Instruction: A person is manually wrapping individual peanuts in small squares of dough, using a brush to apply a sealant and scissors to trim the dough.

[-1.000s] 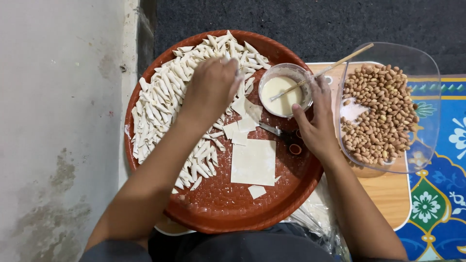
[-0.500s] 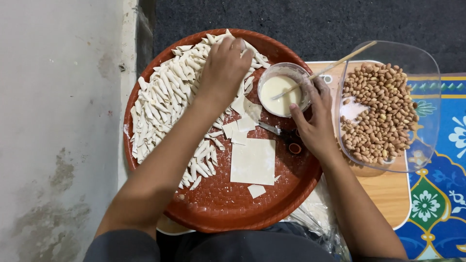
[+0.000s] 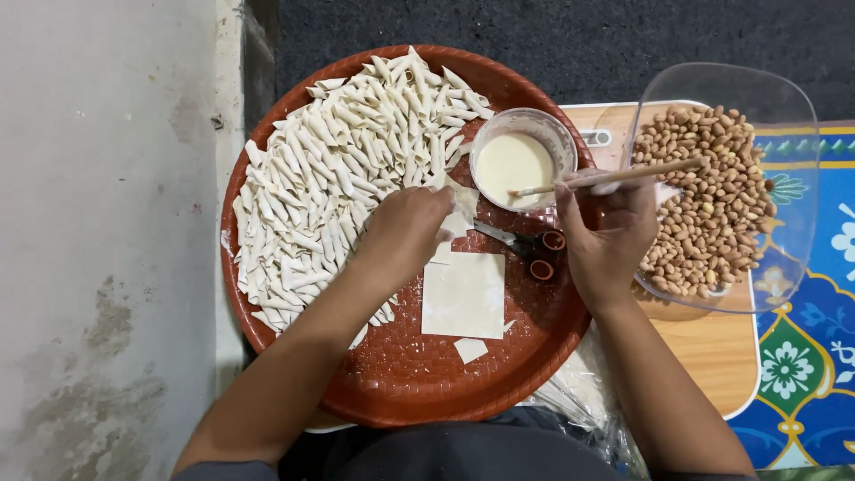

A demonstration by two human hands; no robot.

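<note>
We see a large round red-brown tray (image 3: 392, 392) filling the middle of the view, and across its left and upper part lies a thick heap of small rolled white dough pieces (image 3: 347, 178), packed side by side. To the right, partly over a wooden board (image 3: 712, 356), sits a clear plastic container (image 3: 793, 178) full of peanuts (image 3: 712, 196). On the bare part of the tray lies a flat square dough sheet (image 3: 463, 294), with a small scrap (image 3: 469, 349) just below it.

At the tray's upper right stands a small clear bowl (image 3: 525, 125) of pale creamy paste (image 3: 508, 165). Between the bowl and the square sheet we make out scissors (image 3: 521, 242) with orange-ringed handles.

Our left hand (image 3: 405, 232) rests palm down at the edge of the heap, fingers curled onto small cut dough squares (image 3: 459, 209) beside the bowl — whether it actually grips one we cannot tell. Our right hand (image 3: 606, 236) is closed around a thin wooden stick (image 3: 614, 175), pinched near the thumb — its tip dips into the paste in the bowl.
</note>
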